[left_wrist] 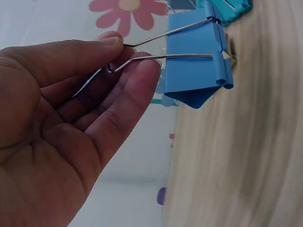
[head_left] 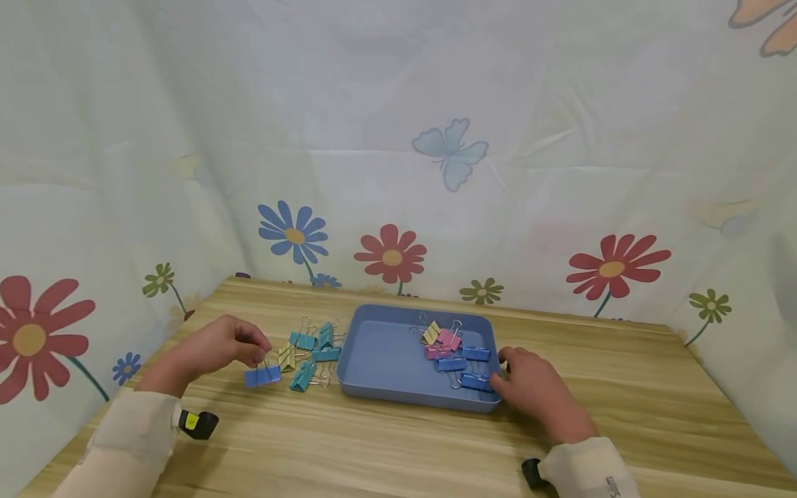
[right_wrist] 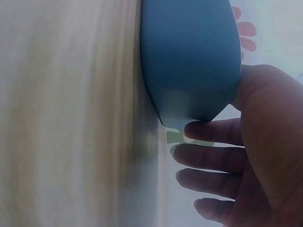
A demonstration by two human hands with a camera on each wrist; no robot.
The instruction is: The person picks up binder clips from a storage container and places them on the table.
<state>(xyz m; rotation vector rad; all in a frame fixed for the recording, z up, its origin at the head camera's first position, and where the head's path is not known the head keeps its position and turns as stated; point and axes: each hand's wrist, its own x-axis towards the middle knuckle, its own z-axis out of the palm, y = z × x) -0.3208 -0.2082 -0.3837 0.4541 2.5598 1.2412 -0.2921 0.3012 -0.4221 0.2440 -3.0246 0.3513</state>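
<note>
Left of the tray (head_left: 382, 356), the left hand (head_left: 221, 348) pinches one light-blue binder clip (left_wrist: 191, 71) by its wire handles (left_wrist: 180, 56); the right hand (head_left: 538, 387) rests at the tray's right end, fingers extended. A slack pinch could drop the clip. Also left of the tray: four teal clips (head_left: 304, 375), one yellow clip (head_left: 286, 358). Inside, at its right: three blue clips (head_left: 451, 364), two pink clips (head_left: 438, 352), one yellow-green clip (head_left: 431, 333).

Wood-grain tabletop (head_left: 405, 449) spread below, pale yellow-brown with darker streaks. Creased whitish sheet (head_left: 349, 90) hung behind and along both sides. Print on sheet showed blue flower (head_left: 294, 235), red flowers (head_left: 391, 257), green flowers (head_left: 482, 292) low down, pale blue butterfly (head_left: 452, 153) higher up, orange motif (head_left: 783, 38) cut off upper right. Light was soft, shadows blurred.
</note>
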